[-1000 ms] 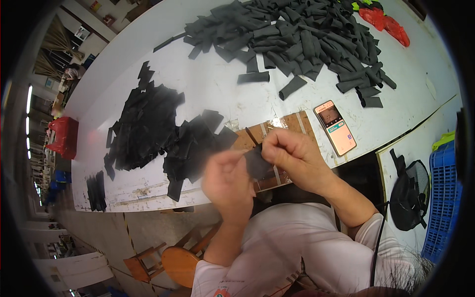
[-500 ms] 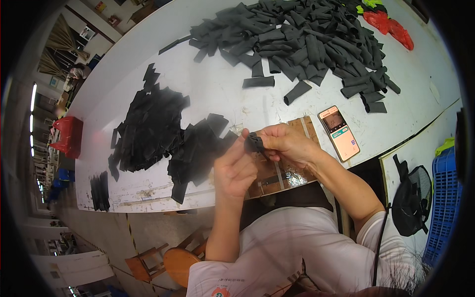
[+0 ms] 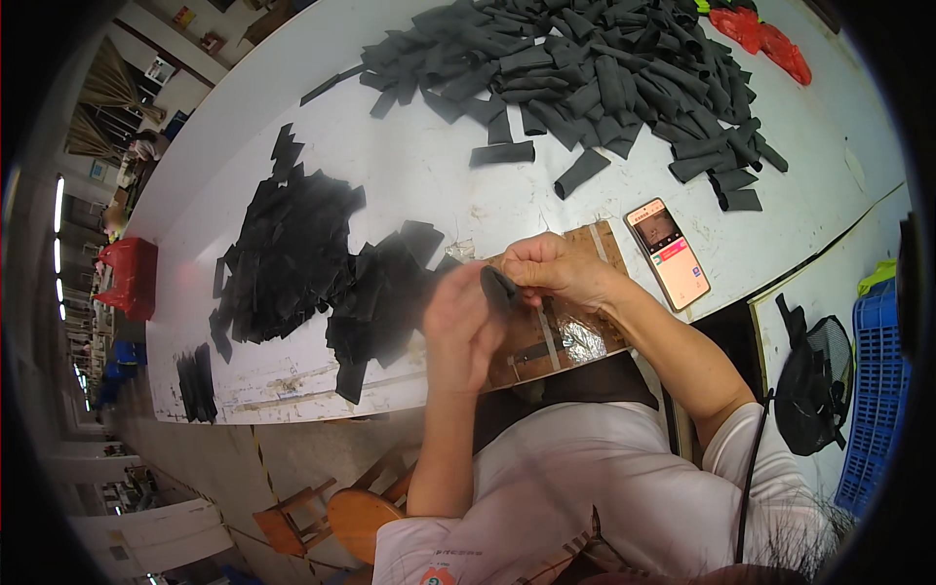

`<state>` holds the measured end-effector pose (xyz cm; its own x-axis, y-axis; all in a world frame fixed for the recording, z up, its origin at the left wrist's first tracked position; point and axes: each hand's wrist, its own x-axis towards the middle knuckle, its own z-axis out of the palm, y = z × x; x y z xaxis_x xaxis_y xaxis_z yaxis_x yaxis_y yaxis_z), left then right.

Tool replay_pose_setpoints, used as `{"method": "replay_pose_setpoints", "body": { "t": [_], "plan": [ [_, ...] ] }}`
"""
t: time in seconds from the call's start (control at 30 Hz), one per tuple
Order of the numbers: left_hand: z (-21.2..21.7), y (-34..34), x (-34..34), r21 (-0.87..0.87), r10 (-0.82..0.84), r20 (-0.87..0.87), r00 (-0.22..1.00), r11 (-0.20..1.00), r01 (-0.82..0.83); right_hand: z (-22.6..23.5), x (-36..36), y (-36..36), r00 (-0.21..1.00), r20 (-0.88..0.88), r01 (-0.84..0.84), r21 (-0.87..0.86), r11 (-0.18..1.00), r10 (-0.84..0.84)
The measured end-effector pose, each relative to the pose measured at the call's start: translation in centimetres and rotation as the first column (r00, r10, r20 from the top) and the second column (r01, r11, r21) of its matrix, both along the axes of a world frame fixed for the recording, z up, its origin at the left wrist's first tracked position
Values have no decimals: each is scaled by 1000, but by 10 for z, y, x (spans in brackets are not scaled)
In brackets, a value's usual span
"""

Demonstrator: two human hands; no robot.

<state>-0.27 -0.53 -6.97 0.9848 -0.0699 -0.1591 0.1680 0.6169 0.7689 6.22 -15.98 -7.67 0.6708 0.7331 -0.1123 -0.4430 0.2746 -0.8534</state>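
Closed to a pinch, my right hand (image 3: 551, 265) had hold of the edge of a small dark fabric piece (image 3: 498, 286), thumb against curled forefinger, probably because so narrow a grip steadied one side and left the rest free for the other hand. My left hand (image 3: 460, 322) was close at the opposite side, fingers partly curled, but so blurred that I cannot tell whether it gripped the piece or only brushed it. I held the work above a wooden board (image 3: 585, 333) at the near edge of the white table (image 3: 409, 175), seemingly for easy reach. Flat dark pieces (image 3: 288, 253) lay heaped to the left and tube-shaped ones (image 3: 604, 93) at the far side, likely parted so the two sorts would not mix. A phone (image 3: 666, 253) lay face up to the right of my right wrist, perhaps for a glance. The held piece sat between my hands, just left of my right fingertips, bent into a curve.
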Motion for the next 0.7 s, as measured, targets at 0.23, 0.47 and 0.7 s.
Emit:
{"method": "replay_pose_setpoints", "body": {
  "t": [0.23,0.47,0.7],
  "plan": [
    [37,-1,7,596,-126,619,775,719,-358,26,-12,-4,687,625,557,-127,821,-370],
    [27,-3,-8,59,314,446,838,924,-377,70,-28,-2,34,965,695,-209,688,259],
    [29,-15,11,189,33,439,898,974,-127,29,-28,-9,269,948,627,-304,717,167]
  ]
}}
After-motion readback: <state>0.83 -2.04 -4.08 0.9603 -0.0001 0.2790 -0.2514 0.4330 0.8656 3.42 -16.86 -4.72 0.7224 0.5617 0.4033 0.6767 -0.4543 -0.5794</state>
